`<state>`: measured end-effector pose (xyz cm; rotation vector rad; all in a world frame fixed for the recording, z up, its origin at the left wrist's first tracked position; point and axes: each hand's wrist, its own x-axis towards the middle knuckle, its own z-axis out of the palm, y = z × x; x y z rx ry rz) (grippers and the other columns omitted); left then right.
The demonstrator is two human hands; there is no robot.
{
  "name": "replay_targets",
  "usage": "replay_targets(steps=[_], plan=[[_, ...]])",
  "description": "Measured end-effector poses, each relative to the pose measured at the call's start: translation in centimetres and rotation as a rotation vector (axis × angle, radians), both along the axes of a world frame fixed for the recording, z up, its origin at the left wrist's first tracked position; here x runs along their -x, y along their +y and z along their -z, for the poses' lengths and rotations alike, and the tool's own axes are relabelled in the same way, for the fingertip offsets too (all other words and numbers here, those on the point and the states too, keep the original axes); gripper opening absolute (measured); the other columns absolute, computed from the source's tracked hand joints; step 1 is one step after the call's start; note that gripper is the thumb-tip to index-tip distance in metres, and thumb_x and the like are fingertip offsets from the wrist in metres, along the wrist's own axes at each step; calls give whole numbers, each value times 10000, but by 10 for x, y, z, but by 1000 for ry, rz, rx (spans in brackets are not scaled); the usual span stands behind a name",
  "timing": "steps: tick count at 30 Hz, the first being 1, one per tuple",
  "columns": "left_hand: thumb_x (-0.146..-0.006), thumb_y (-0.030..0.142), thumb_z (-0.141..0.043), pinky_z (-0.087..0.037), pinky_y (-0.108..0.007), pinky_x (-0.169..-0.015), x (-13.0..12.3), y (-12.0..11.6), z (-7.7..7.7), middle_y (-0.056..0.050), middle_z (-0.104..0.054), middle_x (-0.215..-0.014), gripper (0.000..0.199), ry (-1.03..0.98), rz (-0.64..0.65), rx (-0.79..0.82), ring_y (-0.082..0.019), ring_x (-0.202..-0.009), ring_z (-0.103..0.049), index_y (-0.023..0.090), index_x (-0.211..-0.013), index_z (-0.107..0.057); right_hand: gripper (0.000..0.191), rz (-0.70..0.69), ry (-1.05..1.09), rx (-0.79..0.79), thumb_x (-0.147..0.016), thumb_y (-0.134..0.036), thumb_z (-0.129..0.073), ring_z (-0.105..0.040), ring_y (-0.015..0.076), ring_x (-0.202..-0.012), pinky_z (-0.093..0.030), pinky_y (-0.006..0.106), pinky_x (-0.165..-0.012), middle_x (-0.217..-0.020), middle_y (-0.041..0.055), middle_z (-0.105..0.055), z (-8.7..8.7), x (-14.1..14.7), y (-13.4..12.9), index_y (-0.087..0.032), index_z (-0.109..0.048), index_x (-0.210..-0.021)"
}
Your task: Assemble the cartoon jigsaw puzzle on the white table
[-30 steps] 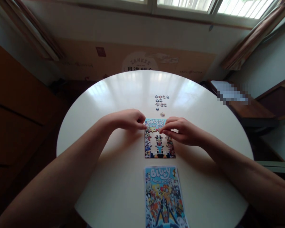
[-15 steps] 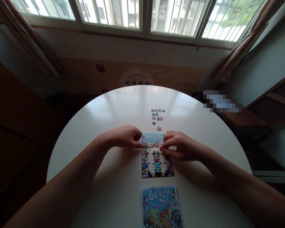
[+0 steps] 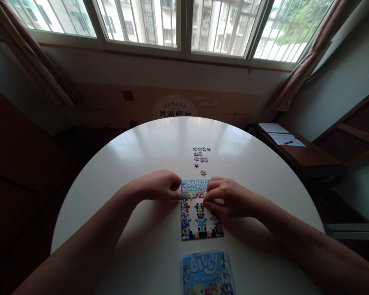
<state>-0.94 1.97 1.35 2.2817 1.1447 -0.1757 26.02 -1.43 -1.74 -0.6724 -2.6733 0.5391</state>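
Note:
A partly filled jigsaw puzzle (image 3: pixel 186 231) lies on the white round table, its blue "Bluey" strip at the top and pale gaps around a central column of pieces. My left hand (image 3: pixel 162 186) is closed, with curled fingers and thumb against the puzzle's upper left edge. From the right, my right hand (image 3: pixel 229 196) reaches over the puzzle. Its thumb and index finger pinch at the gap right of the central column, on what looks like a jigsaw piece mostly hidden by the fingertips. Beyond the puzzle lie several loose jigsaw pieces (image 3: pixel 199 154) in short rows.
A matching "Bluey" picture sheet (image 3: pixel 204 272) lies on the table (image 3: pixel 135 151) nearest me, cut off by the lower frame edge. Papers (image 3: pixel 285 139) with a pen rest on a brown side table at right. Windows and curtains stand behind.
The view has tilted up slightly, so everything sits lower in the picture. Both hands keep nearly the same places at the puzzle, the right fingertips still at the gap.

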Motion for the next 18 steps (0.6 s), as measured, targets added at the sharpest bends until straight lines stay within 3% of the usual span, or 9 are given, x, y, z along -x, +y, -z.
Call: replay_targets(steps=[9, 13, 18], plan=[[-796, 426, -623, -298, -289, -520, 1, 0, 2, 11, -531, -627, 297, -1, -12, 9, -130, -560, -421, 204, -641, -502, 144, 24, 20, -53, -926, -236, -597, -561, 157, -768, -461, 315, -722, -838, 24, -688, 2, 1, 1, -216, -737, -899], [-827, 417, -593, -289, -292, -519, 1, 1, 1, 3, -538, -631, 295, -11, -32, -7, -130, -560, -420, 201, -646, -510, 167, 194, 136, -118, -939, -234, -584, -579, 173, -778, -471, 324, -699, -837, 41, -703, -1, -7, 9, -202, -748, -934], [-853, 380, -549, -281, -297, -520, 1, 4, 3, -17, -568, -661, 268, -1, -72, -42, -135, -574, -436, 196, -659, -528, 191, 456, 204, -123, -954, -279, -588, -649, 209, -908, -520, 384, -827, -943, 67, -742, 4, -23, 29, -206, -755, -1009]])
